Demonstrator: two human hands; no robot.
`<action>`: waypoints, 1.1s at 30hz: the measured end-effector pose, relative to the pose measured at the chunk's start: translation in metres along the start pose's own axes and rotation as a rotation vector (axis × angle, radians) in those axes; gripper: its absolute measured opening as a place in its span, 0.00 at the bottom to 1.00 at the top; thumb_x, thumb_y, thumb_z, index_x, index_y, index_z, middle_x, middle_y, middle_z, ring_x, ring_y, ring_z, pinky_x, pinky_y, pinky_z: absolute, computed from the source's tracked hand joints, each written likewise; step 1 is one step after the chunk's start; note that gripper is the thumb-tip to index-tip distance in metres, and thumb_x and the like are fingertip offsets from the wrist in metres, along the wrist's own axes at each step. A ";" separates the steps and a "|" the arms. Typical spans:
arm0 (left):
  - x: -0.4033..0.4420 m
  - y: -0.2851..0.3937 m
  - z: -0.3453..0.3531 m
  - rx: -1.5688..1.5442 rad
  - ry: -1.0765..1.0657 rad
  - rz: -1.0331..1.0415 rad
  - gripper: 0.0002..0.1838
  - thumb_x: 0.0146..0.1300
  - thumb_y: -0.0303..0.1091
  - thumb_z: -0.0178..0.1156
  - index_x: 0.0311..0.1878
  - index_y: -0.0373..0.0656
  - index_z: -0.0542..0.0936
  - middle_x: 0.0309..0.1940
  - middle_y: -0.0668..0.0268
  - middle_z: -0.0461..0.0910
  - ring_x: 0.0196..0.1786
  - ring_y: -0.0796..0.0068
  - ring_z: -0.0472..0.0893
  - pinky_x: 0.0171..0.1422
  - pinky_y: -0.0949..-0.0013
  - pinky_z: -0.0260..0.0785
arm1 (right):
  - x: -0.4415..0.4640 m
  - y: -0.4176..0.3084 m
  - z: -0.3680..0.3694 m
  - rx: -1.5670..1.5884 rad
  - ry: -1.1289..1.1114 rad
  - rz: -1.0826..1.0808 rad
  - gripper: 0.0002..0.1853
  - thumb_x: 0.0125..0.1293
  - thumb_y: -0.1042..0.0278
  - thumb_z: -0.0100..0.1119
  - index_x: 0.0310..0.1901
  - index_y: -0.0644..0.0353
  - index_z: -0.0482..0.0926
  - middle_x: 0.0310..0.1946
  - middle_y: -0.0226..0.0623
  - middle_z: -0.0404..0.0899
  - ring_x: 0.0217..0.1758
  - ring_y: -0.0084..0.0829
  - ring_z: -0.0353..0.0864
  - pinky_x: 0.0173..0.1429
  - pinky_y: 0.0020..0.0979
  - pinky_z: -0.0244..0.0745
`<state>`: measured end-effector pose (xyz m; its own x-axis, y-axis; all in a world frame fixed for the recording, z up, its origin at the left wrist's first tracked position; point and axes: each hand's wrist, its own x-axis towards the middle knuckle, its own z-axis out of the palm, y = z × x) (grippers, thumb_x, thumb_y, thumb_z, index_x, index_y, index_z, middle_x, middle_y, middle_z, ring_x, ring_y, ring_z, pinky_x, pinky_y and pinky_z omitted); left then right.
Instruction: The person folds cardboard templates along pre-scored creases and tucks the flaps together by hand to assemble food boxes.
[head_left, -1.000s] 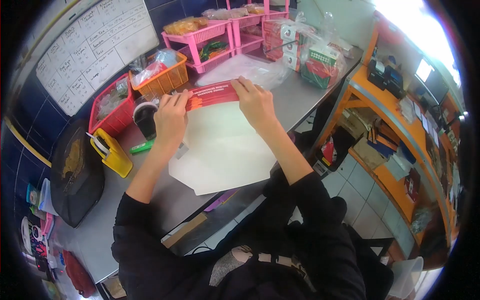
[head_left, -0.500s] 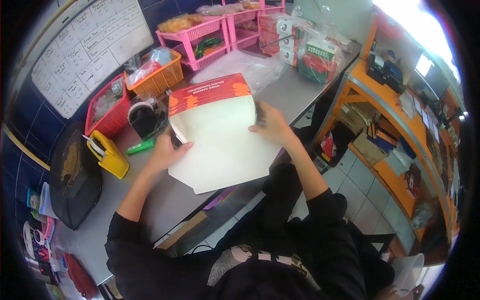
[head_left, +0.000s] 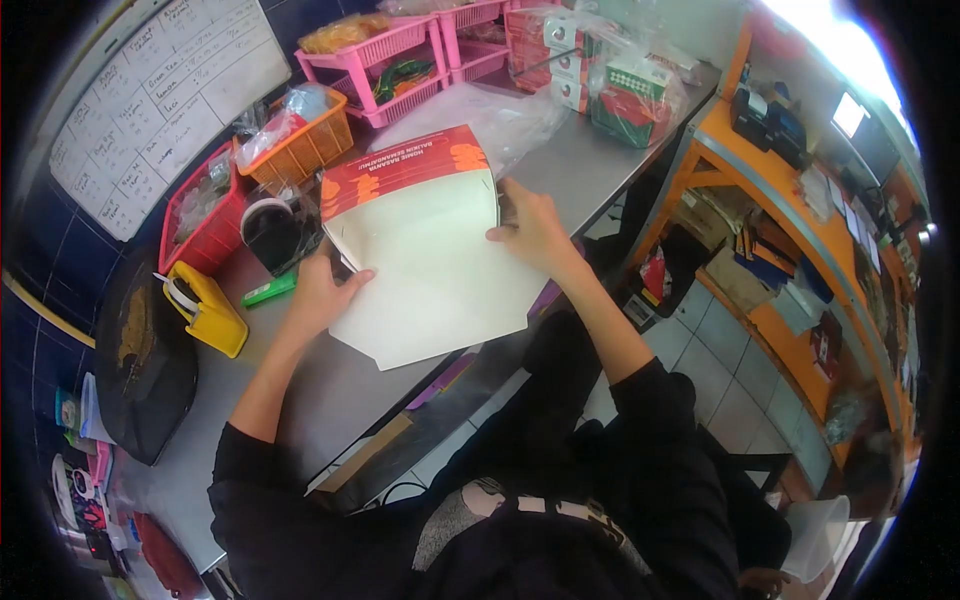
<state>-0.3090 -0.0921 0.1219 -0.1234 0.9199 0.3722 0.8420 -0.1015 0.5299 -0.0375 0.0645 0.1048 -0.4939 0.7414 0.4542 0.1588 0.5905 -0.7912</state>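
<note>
A partly folded cardboard food box [head_left: 425, 275] is between my hands above the grey table, its white inside facing me. Its far wall is raised and shows red and orange print, while a wide flap extends flat towards me. My left hand [head_left: 328, 288] grips the left edge, thumb on the white inner face and fingers behind the side. On the other side, my right hand [head_left: 533, 232] holds the right wall with its thumb inside; its other fingers are partly hidden behind the cardboard.
A green cutter-like tool [head_left: 270, 289] and a yellow holder [head_left: 207, 312] lie left of the box. Red [head_left: 203, 212] and orange baskets [head_left: 300, 147] stand behind, near pink racks [head_left: 395, 70]. Clear plastic [head_left: 470, 118] lies beyond the box. An orange shelf [head_left: 770, 160] stands right.
The box and both hands appear slightly higher and further left in view. Much of the background has shifted the same way. Both hands keep their hold on the box.
</note>
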 end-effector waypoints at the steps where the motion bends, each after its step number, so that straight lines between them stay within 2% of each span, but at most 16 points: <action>1: 0.000 0.002 0.000 -0.001 0.001 0.002 0.31 0.51 0.35 0.70 0.57 0.31 0.71 0.42 0.48 0.83 0.43 0.54 0.84 0.48 0.61 0.73 | 0.000 -0.003 -0.002 -0.027 -0.020 0.022 0.29 0.45 0.82 0.69 0.52 0.68 0.72 0.39 0.51 0.83 0.42 0.45 0.84 0.47 0.36 0.77; 3: 0.001 0.006 -0.001 0.017 0.007 -0.034 0.28 0.52 0.33 0.70 0.54 0.29 0.73 0.47 0.50 0.82 0.49 0.61 0.82 0.56 0.63 0.70 | 0.001 -0.008 -0.004 -0.059 -0.035 0.042 0.29 0.46 0.83 0.68 0.53 0.68 0.71 0.42 0.51 0.82 0.47 0.44 0.84 0.51 0.36 0.78; 6: 0.000 -0.001 0.003 -0.011 0.058 -0.007 0.34 0.50 0.35 0.71 0.59 0.31 0.70 0.41 0.49 0.83 0.44 0.54 0.84 0.49 0.63 0.74 | -0.002 -0.008 -0.004 -0.073 -0.037 0.096 0.27 0.47 0.83 0.68 0.52 0.68 0.72 0.40 0.50 0.83 0.47 0.43 0.84 0.51 0.35 0.78; 10: -0.001 0.007 0.004 0.030 0.066 -0.040 0.34 0.50 0.34 0.71 0.61 0.32 0.70 0.46 0.49 0.82 0.46 0.56 0.83 0.51 0.63 0.74 | -0.006 -0.009 -0.005 0.103 -0.017 0.033 0.30 0.49 0.80 0.69 0.57 0.65 0.71 0.50 0.52 0.79 0.53 0.44 0.81 0.55 0.37 0.77; 12: 0.000 0.026 0.004 0.128 0.412 0.265 0.34 0.51 0.33 0.71 0.61 0.34 0.70 0.51 0.49 0.79 0.48 0.58 0.82 0.51 0.63 0.74 | -0.005 -0.013 -0.005 0.214 -0.005 0.038 0.32 0.50 0.78 0.69 0.59 0.64 0.70 0.53 0.53 0.76 0.55 0.45 0.80 0.56 0.38 0.77; 14: 0.006 0.053 -0.013 0.066 0.445 0.262 0.32 0.51 0.32 0.70 0.60 0.35 0.72 0.53 0.50 0.78 0.49 0.60 0.81 0.51 0.64 0.75 | -0.001 -0.027 -0.006 -0.058 0.300 -0.342 0.34 0.51 0.74 0.69 0.61 0.62 0.68 0.43 0.50 0.78 0.38 0.49 0.81 0.42 0.39 0.76; 17: 0.019 0.064 -0.032 -0.003 0.372 0.241 0.26 0.55 0.28 0.67 0.58 0.35 0.74 0.56 0.53 0.77 0.54 0.64 0.79 0.55 0.66 0.74 | 0.016 -0.051 -0.012 -0.157 0.367 -0.537 0.25 0.55 0.77 0.64 0.57 0.60 0.74 0.41 0.47 0.79 0.37 0.48 0.81 0.42 0.38 0.77; 18: 0.020 0.062 -0.036 -0.018 0.262 0.213 0.23 0.57 0.25 0.64 0.58 0.34 0.74 0.58 0.55 0.76 0.58 0.67 0.78 0.58 0.67 0.73 | 0.020 -0.047 -0.010 -0.157 0.367 -0.539 0.25 0.55 0.77 0.64 0.57 0.60 0.74 0.41 0.47 0.79 0.37 0.48 0.81 0.42 0.38 0.77; 20: 0.021 0.050 -0.030 0.021 0.313 0.266 0.20 0.57 0.22 0.62 0.54 0.34 0.76 0.55 0.55 0.78 0.57 0.65 0.79 0.55 0.69 0.74 | 0.027 -0.037 -0.007 -0.102 0.296 -0.460 0.17 0.58 0.82 0.60 0.50 0.57 0.81 0.45 0.40 0.81 0.41 0.33 0.83 0.45 0.28 0.82; 21: 0.021 0.050 -0.027 0.063 0.360 0.315 0.17 0.56 0.20 0.60 0.51 0.35 0.78 0.52 0.55 0.80 0.55 0.64 0.80 0.52 0.72 0.74 | 0.027 -0.038 -0.006 -0.106 0.296 -0.461 0.17 0.58 0.82 0.60 0.50 0.57 0.81 0.45 0.40 0.81 0.41 0.33 0.83 0.45 0.28 0.82; 23: 0.018 0.053 -0.029 0.020 0.342 0.287 0.16 0.56 0.19 0.59 0.50 0.34 0.78 0.51 0.54 0.80 0.55 0.63 0.80 0.53 0.72 0.74 | 0.022 -0.037 -0.002 -0.241 0.444 -0.536 0.14 0.58 0.86 0.56 0.43 0.60 0.83 0.38 0.40 0.83 0.33 0.29 0.82 0.39 0.23 0.80; 27: 0.017 0.051 -0.029 -0.005 0.323 0.292 0.19 0.54 0.16 0.57 0.51 0.34 0.77 0.49 0.57 0.81 0.57 0.66 0.79 0.55 0.72 0.73 | 0.020 -0.034 -0.004 -0.203 0.412 -0.518 0.15 0.57 0.86 0.57 0.45 0.60 0.83 0.43 0.41 0.82 0.34 0.27 0.81 0.36 0.21 0.77; 30: 0.017 0.054 -0.044 -0.348 0.130 0.128 0.18 0.58 0.25 0.59 0.53 0.38 0.76 0.48 0.63 0.81 0.57 0.70 0.78 0.56 0.67 0.72 | 0.022 -0.045 -0.022 0.053 0.258 -0.379 0.15 0.57 0.73 0.61 0.48 0.57 0.81 0.44 0.39 0.80 0.40 0.35 0.82 0.40 0.35 0.77; 31: 0.023 0.056 -0.049 -0.344 0.136 0.141 0.18 0.58 0.25 0.59 0.53 0.38 0.76 0.48 0.63 0.81 0.57 0.70 0.78 0.56 0.67 0.72 | 0.028 -0.045 -0.030 0.316 0.202 -0.126 0.17 0.60 0.64 0.60 0.51 0.57 0.80 0.47 0.39 0.80 0.41 0.34 0.81 0.43 0.36 0.77; 32: 0.030 0.057 -0.053 -0.556 0.158 -0.080 0.18 0.61 0.34 0.58 0.54 0.40 0.76 0.48 0.65 0.80 0.58 0.71 0.76 0.58 0.66 0.70 | 0.033 -0.044 -0.035 0.575 0.137 0.135 0.21 0.62 0.55 0.59 0.54 0.57 0.78 0.49 0.38 0.79 0.42 0.33 0.80 0.45 0.38 0.76; 33: 0.036 0.058 -0.057 -0.764 0.175 -0.309 0.19 0.64 0.43 0.57 0.54 0.42 0.76 0.48 0.66 0.80 0.59 0.72 0.75 0.61 0.66 0.68 | 0.043 -0.046 -0.034 0.577 0.141 0.132 0.21 0.62 0.55 0.59 0.54 0.57 0.78 0.49 0.38 0.79 0.42 0.33 0.80 0.45 0.38 0.76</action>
<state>-0.2948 -0.0859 0.2095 -0.4224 0.8830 0.2049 0.1779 -0.1409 0.9739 -0.0369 0.0805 0.1746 -0.3769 0.8551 0.3559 -0.2972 0.2523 -0.9209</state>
